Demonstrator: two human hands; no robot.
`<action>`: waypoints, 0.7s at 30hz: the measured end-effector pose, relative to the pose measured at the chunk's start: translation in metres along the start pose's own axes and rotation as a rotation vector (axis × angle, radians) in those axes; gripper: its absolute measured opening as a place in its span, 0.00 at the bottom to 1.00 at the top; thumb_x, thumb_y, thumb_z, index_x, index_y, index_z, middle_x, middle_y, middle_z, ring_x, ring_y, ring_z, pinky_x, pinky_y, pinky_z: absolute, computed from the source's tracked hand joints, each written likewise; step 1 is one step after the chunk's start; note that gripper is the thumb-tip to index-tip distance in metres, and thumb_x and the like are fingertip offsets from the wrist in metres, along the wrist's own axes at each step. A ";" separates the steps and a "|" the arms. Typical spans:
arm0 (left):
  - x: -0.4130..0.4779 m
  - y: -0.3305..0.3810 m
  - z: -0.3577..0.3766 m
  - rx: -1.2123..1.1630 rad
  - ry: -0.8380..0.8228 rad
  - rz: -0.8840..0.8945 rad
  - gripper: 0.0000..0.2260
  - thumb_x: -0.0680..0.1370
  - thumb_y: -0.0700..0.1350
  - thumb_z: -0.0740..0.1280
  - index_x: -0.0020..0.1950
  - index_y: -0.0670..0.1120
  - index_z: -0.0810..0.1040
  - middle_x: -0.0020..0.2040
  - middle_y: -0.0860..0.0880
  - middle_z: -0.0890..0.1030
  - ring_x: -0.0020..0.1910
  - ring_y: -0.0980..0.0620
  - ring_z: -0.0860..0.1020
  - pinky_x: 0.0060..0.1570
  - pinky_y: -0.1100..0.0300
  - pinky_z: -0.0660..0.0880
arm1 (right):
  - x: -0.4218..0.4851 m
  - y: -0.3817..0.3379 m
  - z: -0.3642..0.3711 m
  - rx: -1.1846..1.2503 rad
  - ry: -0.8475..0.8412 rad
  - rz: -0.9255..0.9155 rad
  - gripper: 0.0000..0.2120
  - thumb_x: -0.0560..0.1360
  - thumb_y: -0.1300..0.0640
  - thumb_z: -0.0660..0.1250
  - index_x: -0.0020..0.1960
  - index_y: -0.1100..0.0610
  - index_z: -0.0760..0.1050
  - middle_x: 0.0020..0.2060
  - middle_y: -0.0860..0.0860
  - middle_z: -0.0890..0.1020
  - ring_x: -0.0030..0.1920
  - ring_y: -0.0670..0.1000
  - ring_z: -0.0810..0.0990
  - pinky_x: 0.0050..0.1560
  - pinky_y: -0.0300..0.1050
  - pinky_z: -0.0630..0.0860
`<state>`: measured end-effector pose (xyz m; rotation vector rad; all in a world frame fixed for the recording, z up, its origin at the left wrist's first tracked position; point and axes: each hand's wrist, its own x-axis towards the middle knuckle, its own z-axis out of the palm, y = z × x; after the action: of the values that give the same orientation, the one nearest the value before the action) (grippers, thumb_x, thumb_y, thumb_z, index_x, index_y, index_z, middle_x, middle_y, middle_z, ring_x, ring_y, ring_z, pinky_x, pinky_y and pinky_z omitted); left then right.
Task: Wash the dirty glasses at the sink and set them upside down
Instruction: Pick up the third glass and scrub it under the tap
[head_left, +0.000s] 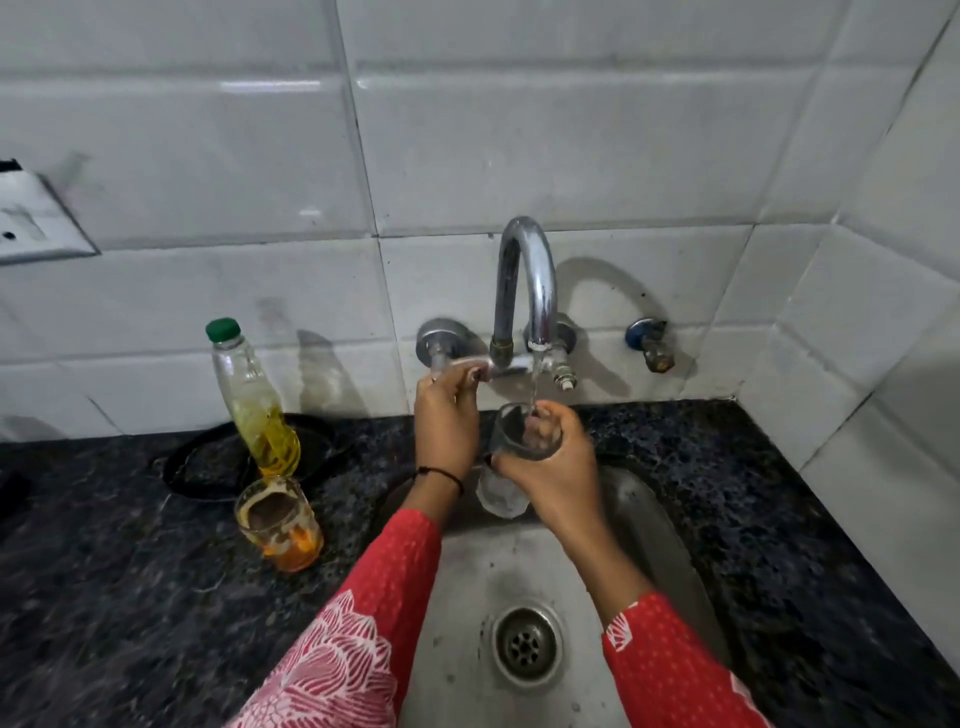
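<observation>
Right hand (550, 462) is gripping the clear glass (500, 493) near its rim, fingers curled round it, under the running tap (524, 280) over the sink (462, 597); left hand (447, 421) is gripping the tap handle (470, 366). A second dirty glass (278, 525) with orange residue is standing upright on the desk (104, 571) at 9 o'clock of the sink, just beside a bottle (254, 400). The wet glass is probably handling light, stiff, slippery and breakable, so wrapping the mid-wall looks safer than pinching the rim.
</observation>
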<state>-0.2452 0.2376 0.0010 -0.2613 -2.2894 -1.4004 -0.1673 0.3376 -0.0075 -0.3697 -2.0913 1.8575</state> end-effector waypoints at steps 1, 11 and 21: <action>-0.006 -0.002 -0.002 -0.024 0.006 -0.017 0.10 0.79 0.38 0.61 0.53 0.44 0.82 0.49 0.43 0.82 0.48 0.49 0.79 0.50 0.59 0.75 | -0.003 0.001 -0.001 -0.013 -0.014 0.004 0.32 0.61 0.64 0.78 0.60 0.49 0.68 0.48 0.41 0.77 0.49 0.38 0.77 0.49 0.33 0.74; -0.111 -0.035 -0.030 -0.495 -0.293 -0.553 0.12 0.78 0.32 0.61 0.47 0.45 0.81 0.43 0.51 0.84 0.43 0.57 0.81 0.43 0.66 0.77 | -0.065 0.001 -0.018 -0.054 -0.306 0.260 0.17 0.71 0.49 0.71 0.55 0.53 0.70 0.47 0.52 0.79 0.45 0.49 0.79 0.44 0.45 0.76; -0.178 -0.021 -0.050 -0.598 -0.289 -0.794 0.15 0.77 0.30 0.62 0.35 0.44 0.81 0.29 0.51 0.83 0.31 0.55 0.80 0.31 0.65 0.76 | -0.097 0.016 -0.026 0.265 -0.596 0.791 0.18 0.74 0.41 0.63 0.44 0.56 0.79 0.35 0.54 0.82 0.34 0.51 0.81 0.39 0.45 0.76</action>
<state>-0.0820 0.1956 -0.0789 0.3430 -2.2197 -2.5873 -0.0683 0.3248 -0.0269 -0.7233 -2.1688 2.9717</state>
